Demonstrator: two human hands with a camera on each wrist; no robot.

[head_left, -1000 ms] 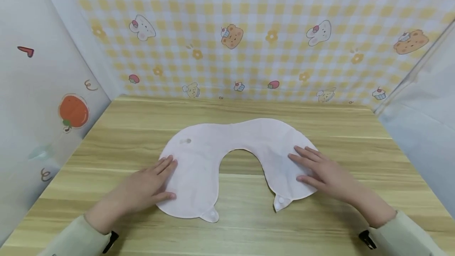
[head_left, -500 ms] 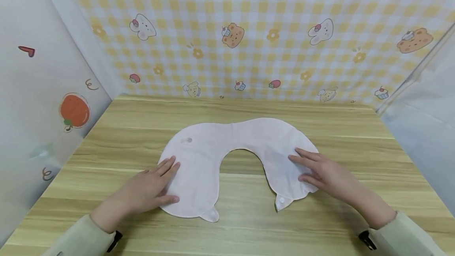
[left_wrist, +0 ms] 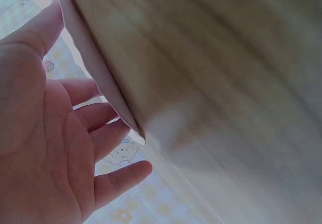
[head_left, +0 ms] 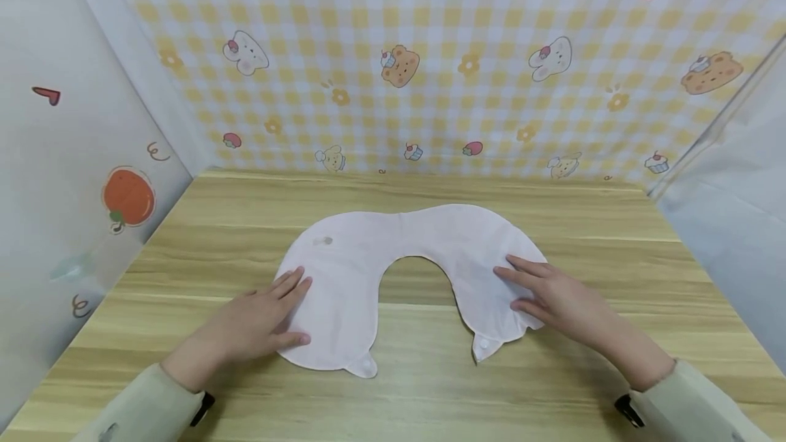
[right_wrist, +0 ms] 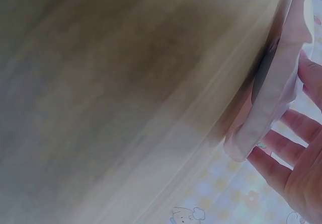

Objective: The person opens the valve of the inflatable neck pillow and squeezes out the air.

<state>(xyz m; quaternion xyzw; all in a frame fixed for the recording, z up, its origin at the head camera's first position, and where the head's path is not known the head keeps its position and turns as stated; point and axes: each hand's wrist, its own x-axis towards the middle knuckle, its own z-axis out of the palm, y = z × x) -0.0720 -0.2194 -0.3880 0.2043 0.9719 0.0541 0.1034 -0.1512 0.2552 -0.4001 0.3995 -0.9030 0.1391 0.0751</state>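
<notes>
A pale pink U-shaped neck pillow [head_left: 424, 234], flat and deflated, lies on the wooden table with its opening facing me. Near its upper left is a small clear valve [head_left: 323, 241]. Each lower end has a snap tab, the left one [head_left: 364, 365] rounded and the right one [head_left: 485, 346] pointed. My left hand [head_left: 254, 322] rests on the outer edge of the left lobe, fingers spread. On the right lobe, my right hand [head_left: 561, 302] touches the fabric with extended fingers. The right wrist view shows that edge [right_wrist: 274, 98] creased and slightly raised beside the fingers.
Wood-grain table [head_left: 405, 401] surrounds the pillow. Behind it rises a yellow checked cloth [head_left: 448, 26] with cartoon animals and fruit. White sheets hang at the left [head_left: 67, 189] and right [head_left: 731, 210].
My left hand has shifted slightly right over the left lobe. Under my right hand, which has moved a little left, the lobe's lower outer edge has creased.
</notes>
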